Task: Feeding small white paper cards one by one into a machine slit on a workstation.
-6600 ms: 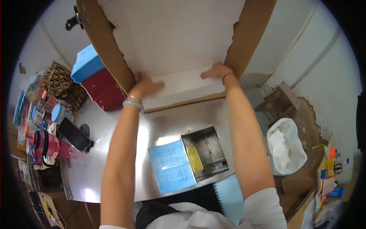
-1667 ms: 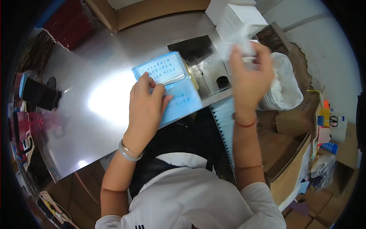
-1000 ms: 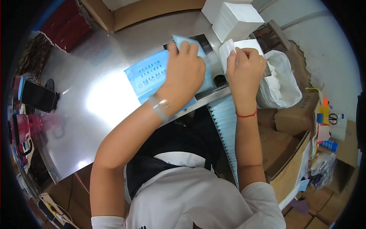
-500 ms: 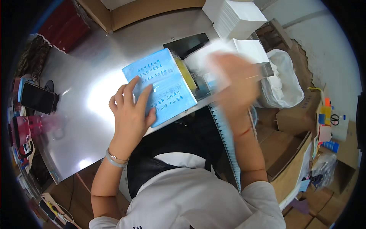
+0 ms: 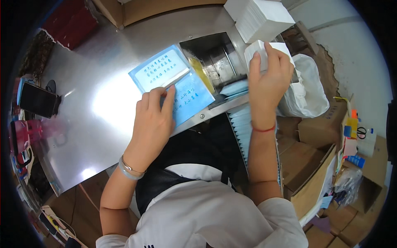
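Observation:
A blue printed plastic packet lies flat on the metal table, with a flat white folded paper piece in its upper half. My left hand is at the middle of the packet, fingers bent and closed at the lower edge of the white piece. Over on the right, my right hand has its fingers and thumb closed around the top of a low stack of white folded papers. Its palm side is hidden. Between the hands, light-blue packets lie in the table's cut-out, beside a yellow piece.
A taller stack of white papers stands at the far right. A white plastic bag hangs beside the table. Cardboard boxes fill the right side. A phone on a stand and a pink container are at the left.
My right hand has moved up and right onto the low white stack. My left hand has shifted right and closed its spread fingers. White paper now shows in the packet's upper half.

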Demonstrator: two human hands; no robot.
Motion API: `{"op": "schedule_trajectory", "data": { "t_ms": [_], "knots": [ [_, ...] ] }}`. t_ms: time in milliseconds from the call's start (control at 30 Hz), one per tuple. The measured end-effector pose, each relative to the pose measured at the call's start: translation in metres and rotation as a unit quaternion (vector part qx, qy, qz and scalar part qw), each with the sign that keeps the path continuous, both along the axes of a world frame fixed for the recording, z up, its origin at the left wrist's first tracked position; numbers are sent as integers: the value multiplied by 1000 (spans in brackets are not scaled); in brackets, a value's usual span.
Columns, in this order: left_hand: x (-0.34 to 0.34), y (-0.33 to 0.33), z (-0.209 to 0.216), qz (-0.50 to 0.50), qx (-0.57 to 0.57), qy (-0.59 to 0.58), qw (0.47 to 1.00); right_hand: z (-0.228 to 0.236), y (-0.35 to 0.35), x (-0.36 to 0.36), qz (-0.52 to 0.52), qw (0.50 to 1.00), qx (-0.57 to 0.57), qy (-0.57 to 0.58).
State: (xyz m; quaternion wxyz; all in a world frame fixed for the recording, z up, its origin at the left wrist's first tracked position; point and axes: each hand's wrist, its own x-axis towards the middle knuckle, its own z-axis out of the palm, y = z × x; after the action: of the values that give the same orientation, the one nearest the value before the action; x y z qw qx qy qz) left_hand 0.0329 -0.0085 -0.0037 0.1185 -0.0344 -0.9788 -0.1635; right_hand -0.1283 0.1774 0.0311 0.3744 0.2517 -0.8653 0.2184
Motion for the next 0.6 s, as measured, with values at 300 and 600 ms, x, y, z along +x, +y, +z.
{"op": "schedule_trajectory", "data": {
  "t_ms": [300, 600],
  "knots": [
    [-25, -1, 15, 81, -43, -72, 993, -11, 45, -37, -34, 987, 134, -79],
    [-21, -9, 12, 0, 40, 38, 998, -14, -41, 13, 169, 863, -285, -382]
  ]
}}
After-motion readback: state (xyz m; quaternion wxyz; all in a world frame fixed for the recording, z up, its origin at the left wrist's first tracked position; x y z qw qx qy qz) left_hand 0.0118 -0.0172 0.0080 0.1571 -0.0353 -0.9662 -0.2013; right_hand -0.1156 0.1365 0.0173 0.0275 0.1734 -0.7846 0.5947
